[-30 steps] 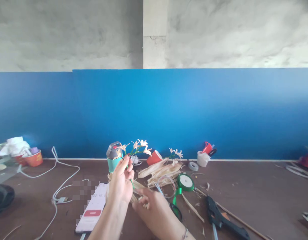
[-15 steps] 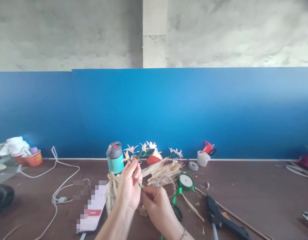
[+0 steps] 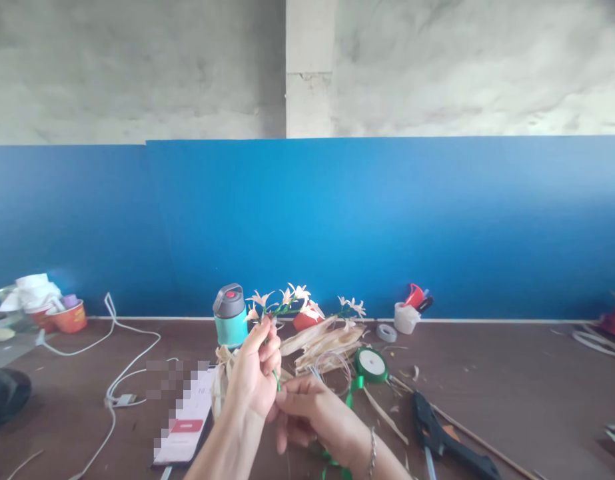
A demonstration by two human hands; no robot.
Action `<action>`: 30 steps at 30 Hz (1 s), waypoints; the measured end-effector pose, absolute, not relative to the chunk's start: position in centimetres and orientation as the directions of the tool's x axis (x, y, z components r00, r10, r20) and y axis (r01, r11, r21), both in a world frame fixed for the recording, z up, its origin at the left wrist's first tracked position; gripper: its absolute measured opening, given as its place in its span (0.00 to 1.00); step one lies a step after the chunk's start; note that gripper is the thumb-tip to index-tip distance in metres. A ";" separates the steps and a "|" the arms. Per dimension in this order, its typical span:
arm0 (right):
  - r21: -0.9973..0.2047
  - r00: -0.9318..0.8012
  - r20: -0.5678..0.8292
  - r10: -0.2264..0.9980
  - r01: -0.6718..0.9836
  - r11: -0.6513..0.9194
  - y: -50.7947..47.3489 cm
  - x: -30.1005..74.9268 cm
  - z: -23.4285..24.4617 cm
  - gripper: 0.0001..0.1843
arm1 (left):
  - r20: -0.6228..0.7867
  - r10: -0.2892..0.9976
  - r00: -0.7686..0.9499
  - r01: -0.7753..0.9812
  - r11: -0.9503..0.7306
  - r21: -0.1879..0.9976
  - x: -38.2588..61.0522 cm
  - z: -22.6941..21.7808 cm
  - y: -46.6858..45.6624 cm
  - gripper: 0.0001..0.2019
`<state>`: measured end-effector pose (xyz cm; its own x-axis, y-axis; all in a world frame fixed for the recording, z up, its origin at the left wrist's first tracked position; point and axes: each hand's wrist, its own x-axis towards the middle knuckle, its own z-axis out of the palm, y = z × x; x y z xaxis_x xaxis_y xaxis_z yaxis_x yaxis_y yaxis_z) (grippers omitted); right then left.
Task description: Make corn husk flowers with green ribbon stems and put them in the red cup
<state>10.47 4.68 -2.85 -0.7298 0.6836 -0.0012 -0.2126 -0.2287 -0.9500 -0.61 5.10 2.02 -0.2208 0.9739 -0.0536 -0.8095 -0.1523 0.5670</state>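
My left hand (image 3: 260, 367) is closed around the stem of a spray of pale artificial flowers (image 3: 300, 293), whose blossoms spread above and right of my fingers. A green-wrapped stem (image 3: 276, 380) comes out below the left fingers. At its lower end my right hand (image 3: 312, 407) pinches with thumb and forefinger, the other fingers curled beneath; whether ribbon is also in the pinch is hidden. Green ribbon (image 3: 356, 383) runs from a green spool (image 3: 372, 364) down behind my right hand, and more of it shows below the wrist.
Dried husks (image 3: 330, 347) lie behind my hands. A black glue gun (image 3: 447, 440) and a thin stick are at the right. A phone (image 3: 184, 423) and white cable (image 3: 110, 400) lie left. A turquoise flask (image 3: 231, 320) and a white cup of tools (image 3: 406, 317) stand at the back.
My right hand has rolled over, its lower fingers now spread beneath the stem, and its wrist has shifted right. The left hand and flowers have barely moved.
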 end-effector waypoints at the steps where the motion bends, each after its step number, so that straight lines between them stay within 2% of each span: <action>1: -0.928 -0.759 0.006 0.652 -0.248 -0.280 4.8 10.5 -3.0 0.17 | -0.062 0.974 -0.218 -0.811 -0.145 0.567 -0.6 2.1 5.0 0.04; 7: -0.783 -0.853 0.031 0.520 -0.344 -0.518 5.5 10.4 -4.5 0.14 | -0.089 0.985 -0.149 -0.837 -0.078 0.542 -0.4 2.7 4.7 0.06; 9: -0.796 -0.863 0.012 0.505 -0.314 -0.517 5.5 10.6 -4.4 0.17 | -0.079 0.989 -0.128 -0.841 -0.066 0.537 -0.5 2.8 4.8 0.06; 11: -0.880 -0.855 -0.035 0.518 -0.220 -0.422 5.5 11.1 -3.8 0.21 | -0.045 0.992 -0.116 -0.841 -0.074 0.535 -0.7 2.8 4.9 0.04; 14: -0.967 -0.709 -0.050 0.704 -0.141 -0.212 5.6 11.9 -2.5 0.20 | 0.009 0.996 -0.092 -0.842 -0.082 0.534 -0.8 2.7 5.1 0.04; 16: -0.973 -0.521 0.018 0.853 -0.206 -0.105 5.9 12.2 -1.9 0.18 | 0.012 0.998 -0.064 -0.836 -0.060 0.546 -0.5 2.4 5.1 0.05; 18: -0.952 -0.341 0.082 0.936 -0.305 -0.028 6.1 12.3 -1.5 0.17 | -0.008 0.999 -0.038 -0.817 -0.026 0.576 0.1 2.0 5.0 0.05; 23: -0.864 -0.155 0.156 0.976 -0.500 0.058 6.0 12.0 -1.0 0.12 | 0.011 1.000 0.011 -0.733 0.001 0.681 1.8 1.1 4.5 0.05; 27: -0.773 -0.014 0.084 0.996 -0.632 0.056 5.5 11.9 -0.7 0.14 | 0.063 0.996 0.067 -0.629 -0.007 0.777 2.5 0.6 4.2 0.07; 30: -0.758 -0.027 0.060 0.998 -0.651 0.028 5.4 11.9 -0.5 0.11 | 0.025 0.998 0.052 -0.612 0.012 0.791 2.8 0.5 4.1 0.10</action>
<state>11.94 5.37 -0.54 -0.0272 0.9978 0.0597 -0.6513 0.0276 -0.7583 2.78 4.07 0.54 0.0517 0.9984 0.0246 -0.6122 0.0122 0.7906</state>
